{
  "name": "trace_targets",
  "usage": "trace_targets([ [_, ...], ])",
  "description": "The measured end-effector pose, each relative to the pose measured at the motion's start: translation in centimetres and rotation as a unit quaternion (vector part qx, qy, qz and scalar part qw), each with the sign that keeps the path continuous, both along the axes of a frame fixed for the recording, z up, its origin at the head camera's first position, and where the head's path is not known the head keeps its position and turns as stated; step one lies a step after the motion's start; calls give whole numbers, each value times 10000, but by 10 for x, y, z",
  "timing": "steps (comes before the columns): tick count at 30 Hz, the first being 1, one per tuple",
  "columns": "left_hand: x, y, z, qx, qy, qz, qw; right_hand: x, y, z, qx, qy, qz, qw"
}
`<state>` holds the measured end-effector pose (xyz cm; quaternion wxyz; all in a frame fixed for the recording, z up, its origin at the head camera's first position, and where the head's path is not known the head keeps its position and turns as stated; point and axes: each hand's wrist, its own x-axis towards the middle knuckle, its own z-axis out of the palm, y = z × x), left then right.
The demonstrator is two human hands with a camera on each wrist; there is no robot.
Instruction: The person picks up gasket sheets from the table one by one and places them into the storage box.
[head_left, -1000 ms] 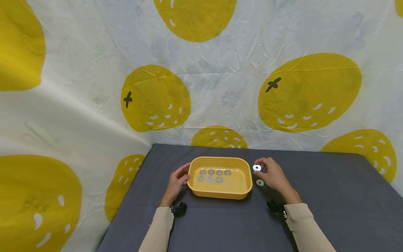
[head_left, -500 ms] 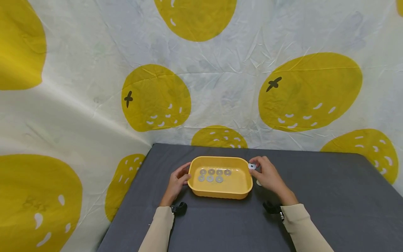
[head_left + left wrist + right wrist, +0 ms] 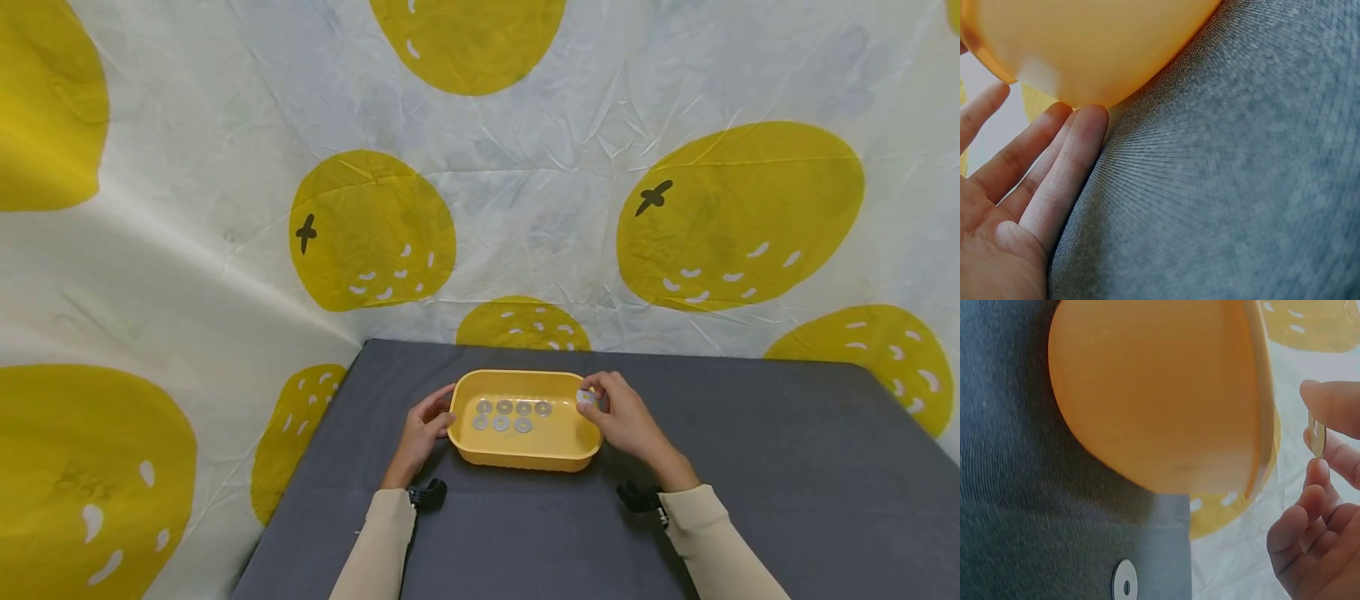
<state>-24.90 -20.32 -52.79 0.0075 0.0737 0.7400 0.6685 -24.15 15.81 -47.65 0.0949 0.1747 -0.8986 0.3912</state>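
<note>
A yellow rectangular tub (image 3: 495,460) stands on the dark cloth, with several flat metal washers (image 3: 522,425) lying in two rows on its floor. My left hand (image 3: 415,437) holds the tub's left end, thumb at the rim; in the left wrist view its fingers (image 3: 1054,181) lie nearly straight against the outer wall. Between thumb and fingers, my right hand (image 3: 626,421) pinches a washer (image 3: 585,397) above the tub's right rim. In the right wrist view that washer (image 3: 1317,437) is seen nearly edge-on, beyond the rim.
Another washer (image 3: 1125,581) lies on the cloth beside the tub's right end, hidden behind the right hand in the head view. Dark grey cloth (image 3: 787,467) covers the table. A white sheet with yellow fruit prints (image 3: 525,225) hangs behind.
My right hand has moved left with its washer, from beside the tub to over its right rim. It now hides the loose washer on the cloth. My left hand stays put.
</note>
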Motion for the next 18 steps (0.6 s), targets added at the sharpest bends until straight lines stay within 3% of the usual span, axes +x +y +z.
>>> trace_targets([
  [7,-11,-1,-23,53,130,213,9997,6,-13,1,14,150,208,9997],
  [18,-11,0,-21,77,186,279,9994,11,-27,6,272,101,144,9995],
])
